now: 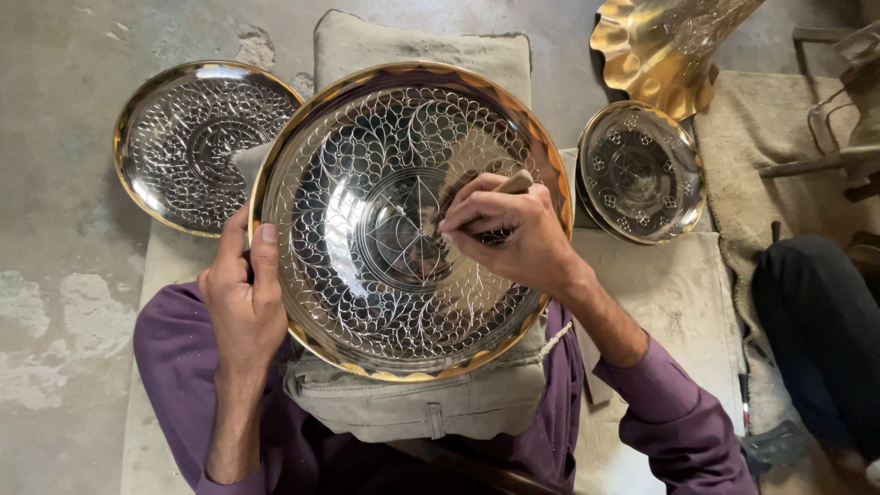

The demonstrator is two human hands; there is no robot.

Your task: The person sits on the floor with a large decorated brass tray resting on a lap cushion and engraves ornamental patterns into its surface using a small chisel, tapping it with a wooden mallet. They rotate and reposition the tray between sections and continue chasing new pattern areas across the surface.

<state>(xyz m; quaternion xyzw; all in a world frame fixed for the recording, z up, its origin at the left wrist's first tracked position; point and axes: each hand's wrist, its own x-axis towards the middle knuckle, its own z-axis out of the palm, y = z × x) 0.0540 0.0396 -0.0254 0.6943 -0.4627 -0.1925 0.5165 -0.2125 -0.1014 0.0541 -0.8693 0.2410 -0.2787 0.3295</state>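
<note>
Plate (367, 302), big, round and gold-rimmed, lay tilted across my lap on a folded cloth (431, 403), its face cut with fine leaf patterns around a star at the centre. My left hand (243, 293) was closed on its left rim, thumb over the front edge and fingers behind. My right hand (513, 234) rested on the plate just right of the star, fingers pinched shut around a tool (513, 183) with a pale handle; its tip was hidden under my fingers. A second patterned plate (188, 147) lay on the floor to the upper left, partly behind the big one. A smaller plate (642, 174) lay to the right on a pad, with a fluted brass piece (655, 50) above it.
</note>
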